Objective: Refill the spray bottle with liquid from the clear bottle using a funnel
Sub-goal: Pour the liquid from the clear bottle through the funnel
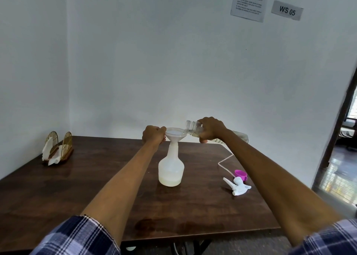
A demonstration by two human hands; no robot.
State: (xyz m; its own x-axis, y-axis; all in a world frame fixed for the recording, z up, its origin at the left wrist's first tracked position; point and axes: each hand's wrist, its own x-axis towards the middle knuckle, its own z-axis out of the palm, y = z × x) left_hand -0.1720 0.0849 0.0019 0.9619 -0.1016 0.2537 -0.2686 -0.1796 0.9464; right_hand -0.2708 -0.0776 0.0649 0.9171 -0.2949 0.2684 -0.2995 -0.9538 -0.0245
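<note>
Milky liquid (pixel 170 181) low in spray bottle (pixel 171 165)

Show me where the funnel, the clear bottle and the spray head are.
funnel (pixel 176 136), head view, cone wall.
clear bottle (pixel 190 126), head view, threaded neck.
spray head (pixel 238 185), head view, white body.

Light: soft, even daylight entering from the bright doorway (pixel 343 158) at right | Shadows: faint | Glare: pale sheen on the dark brown wooden counter (pixel 96 177) | Distortion: wide-angle bending at edges | Focus: small print on white wall notice (pixel 249 1) unreadable
</note>
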